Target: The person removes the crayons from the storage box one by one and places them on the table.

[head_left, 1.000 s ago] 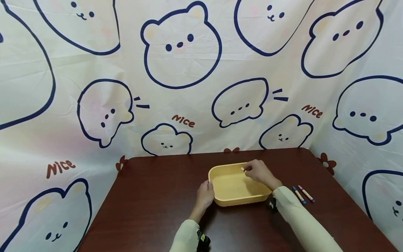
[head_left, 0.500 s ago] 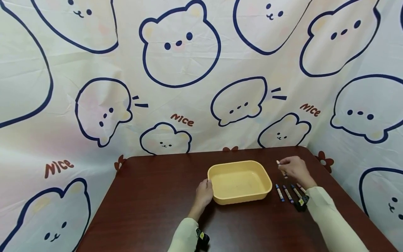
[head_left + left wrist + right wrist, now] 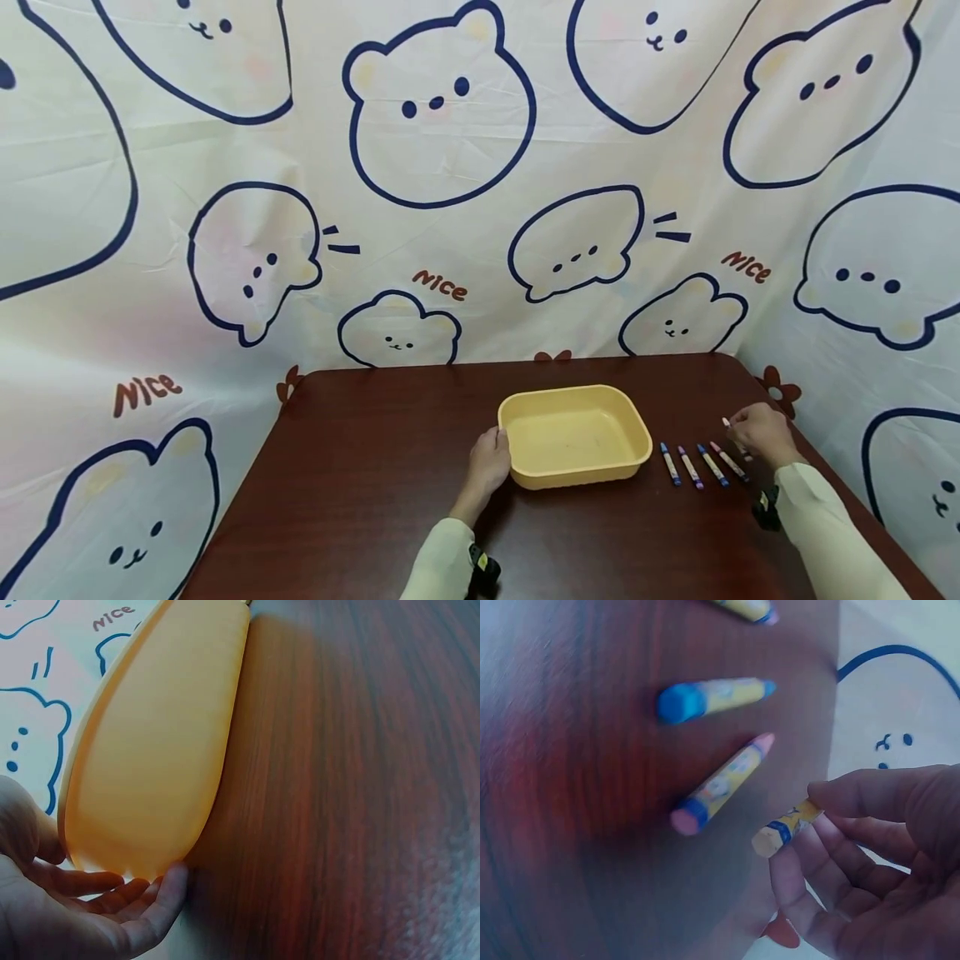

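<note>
My left hand holds the left end of a yellow plastic basket. In the left wrist view its fingers press against the basket's outer end wall, with the thumb by the rim. Over the table at far right, my right hand pinches a pale cream crayon between thumb and fingers. Just left of that hand lie a pink crayon, a blue crayon, a purple-tipped crayon and another blue crayon, side by side in a slanted row.
The dark brown wooden table carries the basket and crayons. Its right edge runs close by my right hand. A pale cloth printed with cartoon bears hangs behind and beside it.
From over the basket my right hand has moved right with the cream crayon, past the row of crayons, towards the table's right side. My left hand stays at the basket.
</note>
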`<move>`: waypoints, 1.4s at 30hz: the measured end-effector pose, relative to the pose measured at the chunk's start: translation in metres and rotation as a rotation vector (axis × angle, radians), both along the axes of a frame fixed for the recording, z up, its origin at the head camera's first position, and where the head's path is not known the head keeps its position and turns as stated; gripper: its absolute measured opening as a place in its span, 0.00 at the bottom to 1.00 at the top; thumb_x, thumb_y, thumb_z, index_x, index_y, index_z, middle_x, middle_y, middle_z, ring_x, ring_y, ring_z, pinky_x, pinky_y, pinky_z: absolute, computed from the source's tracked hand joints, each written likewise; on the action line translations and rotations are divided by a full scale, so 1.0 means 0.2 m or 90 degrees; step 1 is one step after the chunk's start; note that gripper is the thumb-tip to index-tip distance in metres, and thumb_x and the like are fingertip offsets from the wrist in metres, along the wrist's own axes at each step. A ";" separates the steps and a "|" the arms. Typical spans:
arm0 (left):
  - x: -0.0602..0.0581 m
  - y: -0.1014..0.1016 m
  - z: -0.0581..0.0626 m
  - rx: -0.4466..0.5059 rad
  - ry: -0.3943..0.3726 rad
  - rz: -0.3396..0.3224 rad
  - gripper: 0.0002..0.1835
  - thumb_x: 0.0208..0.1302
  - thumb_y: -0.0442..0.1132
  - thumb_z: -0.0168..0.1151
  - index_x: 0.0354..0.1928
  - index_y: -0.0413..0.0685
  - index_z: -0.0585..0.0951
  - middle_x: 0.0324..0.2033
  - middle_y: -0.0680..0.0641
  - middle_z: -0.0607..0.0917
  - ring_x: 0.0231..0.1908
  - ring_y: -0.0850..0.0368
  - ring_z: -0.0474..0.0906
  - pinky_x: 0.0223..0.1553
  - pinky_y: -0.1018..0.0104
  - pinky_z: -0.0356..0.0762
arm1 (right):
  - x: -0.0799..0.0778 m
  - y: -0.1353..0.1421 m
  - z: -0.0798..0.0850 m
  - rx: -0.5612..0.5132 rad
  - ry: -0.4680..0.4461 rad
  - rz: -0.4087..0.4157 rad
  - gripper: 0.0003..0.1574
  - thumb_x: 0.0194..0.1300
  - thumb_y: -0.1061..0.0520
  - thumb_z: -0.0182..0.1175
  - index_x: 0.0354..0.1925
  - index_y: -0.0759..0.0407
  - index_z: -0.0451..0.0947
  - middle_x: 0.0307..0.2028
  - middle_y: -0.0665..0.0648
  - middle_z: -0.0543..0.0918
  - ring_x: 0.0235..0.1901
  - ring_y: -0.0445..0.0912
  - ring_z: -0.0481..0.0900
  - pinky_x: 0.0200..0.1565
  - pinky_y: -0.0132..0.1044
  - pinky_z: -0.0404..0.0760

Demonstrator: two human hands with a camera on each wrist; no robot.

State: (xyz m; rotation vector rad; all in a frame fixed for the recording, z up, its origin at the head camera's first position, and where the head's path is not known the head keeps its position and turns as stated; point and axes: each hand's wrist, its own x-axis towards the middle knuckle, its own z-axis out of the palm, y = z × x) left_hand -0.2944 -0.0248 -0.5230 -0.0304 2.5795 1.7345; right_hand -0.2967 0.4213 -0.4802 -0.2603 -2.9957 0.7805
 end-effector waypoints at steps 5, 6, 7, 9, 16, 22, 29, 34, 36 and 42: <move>0.00 0.01 0.00 0.001 0.007 0.004 0.24 0.81 0.42 0.42 0.67 0.31 0.72 0.59 0.32 0.78 0.65 0.34 0.71 0.66 0.38 0.69 | 0.03 0.04 -0.07 -0.002 0.012 0.004 0.22 0.63 0.67 0.49 0.14 0.57 0.72 0.13 0.50 0.72 0.15 0.44 0.68 0.21 0.39 0.68; 0.00 0.01 0.00 -0.001 0.008 0.005 0.24 0.81 0.42 0.42 0.67 0.31 0.73 0.59 0.32 0.79 0.65 0.34 0.71 0.66 0.39 0.69 | 0.04 0.04 -0.08 -0.004 0.008 0.004 0.23 0.63 0.67 0.49 0.12 0.55 0.68 0.12 0.49 0.69 0.15 0.44 0.67 0.20 0.38 0.67; 0.01 0.01 0.00 -0.003 0.009 0.005 0.24 0.81 0.42 0.42 0.67 0.30 0.72 0.59 0.32 0.78 0.65 0.34 0.71 0.66 0.39 0.69 | 0.04 0.04 -0.09 -0.008 -0.001 0.004 0.24 0.62 0.68 0.48 0.11 0.52 0.65 0.11 0.48 0.67 0.14 0.44 0.66 0.20 0.38 0.66; 0.01 0.01 0.00 -0.010 0.013 0.005 0.24 0.81 0.41 0.42 0.67 0.30 0.73 0.58 0.31 0.79 0.64 0.33 0.72 0.65 0.38 0.70 | 0.06 0.05 -0.11 -0.014 -0.010 0.005 0.26 0.61 0.68 0.47 0.11 0.48 0.60 0.10 0.47 0.63 0.13 0.42 0.62 0.18 0.37 0.63; 0.01 0.01 0.01 -0.008 0.021 0.006 0.24 0.81 0.40 0.42 0.66 0.29 0.73 0.58 0.31 0.79 0.64 0.34 0.72 0.65 0.38 0.69 | 0.08 0.03 -0.13 -0.014 -0.021 0.008 0.26 0.58 0.70 0.45 0.13 0.45 0.54 0.13 0.45 0.54 0.17 0.41 0.49 0.20 0.34 0.52; 0.01 0.01 0.00 -0.004 0.013 0.008 0.24 0.81 0.40 0.42 0.67 0.30 0.73 0.59 0.31 0.78 0.64 0.34 0.71 0.65 0.37 0.69 | 0.08 0.00 -0.11 -0.014 -0.047 -0.011 0.26 0.55 0.71 0.45 0.14 0.45 0.52 0.14 0.46 0.50 0.18 0.41 0.45 0.20 0.34 0.49; 0.01 0.01 -0.01 -0.015 0.013 0.009 0.24 0.81 0.41 0.43 0.67 0.30 0.73 0.58 0.31 0.79 0.64 0.34 0.72 0.65 0.38 0.70 | 0.08 -0.01 -0.12 -0.009 -0.038 -0.006 0.29 0.60 0.71 0.48 0.12 0.45 0.54 0.13 0.45 0.51 0.17 0.40 0.47 0.20 0.33 0.51; 0.01 0.00 0.00 -0.007 0.012 0.010 0.24 0.81 0.41 0.42 0.67 0.30 0.73 0.59 0.31 0.78 0.64 0.33 0.72 0.65 0.38 0.70 | 0.08 -0.02 -0.12 -0.008 -0.048 -0.016 0.30 0.63 0.68 0.51 0.11 0.46 0.55 0.12 0.45 0.53 0.16 0.40 0.49 0.20 0.33 0.53; 0.01 0.00 0.00 -0.008 0.014 0.009 0.24 0.81 0.41 0.42 0.66 0.29 0.73 0.59 0.31 0.78 0.64 0.33 0.72 0.65 0.38 0.70 | 0.08 -0.02 -0.12 -0.007 -0.054 -0.017 0.30 0.64 0.68 0.51 0.11 0.46 0.55 0.12 0.45 0.53 0.16 0.39 0.49 0.19 0.32 0.53; 0.02 0.00 -0.01 -0.023 0.028 0.008 0.24 0.81 0.41 0.42 0.65 0.30 0.74 0.57 0.31 0.80 0.63 0.33 0.72 0.65 0.38 0.70 | 0.09 -0.01 -0.13 -0.003 -0.050 -0.018 0.30 0.64 0.67 0.52 0.11 0.46 0.55 0.12 0.45 0.53 0.15 0.39 0.50 0.19 0.33 0.54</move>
